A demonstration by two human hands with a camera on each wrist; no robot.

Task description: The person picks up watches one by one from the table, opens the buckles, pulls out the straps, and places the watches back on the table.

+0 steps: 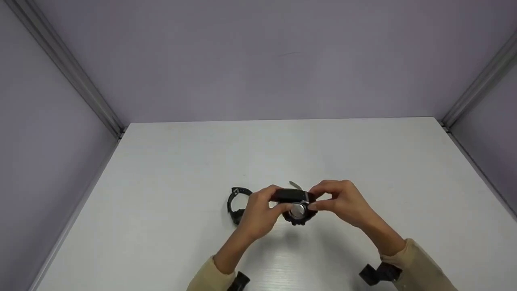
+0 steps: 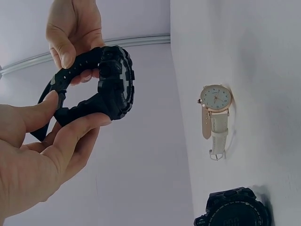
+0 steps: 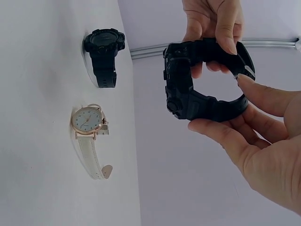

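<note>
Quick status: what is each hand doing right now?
Left hand: grips the black watch by its strap.
Right hand: pinches the same watch's strap from the other side.

A bare recording booth or test bench rather than a home: a plain white rectangular tabletop (image 1: 169,169) is boxed in on its far, left and right edges by smooth pale lilac panel walls (image 1: 266,60), joined at the two far corners by grey aluminium frame rails (image 1: 68,68). No furniture or decoration shows.
</note>
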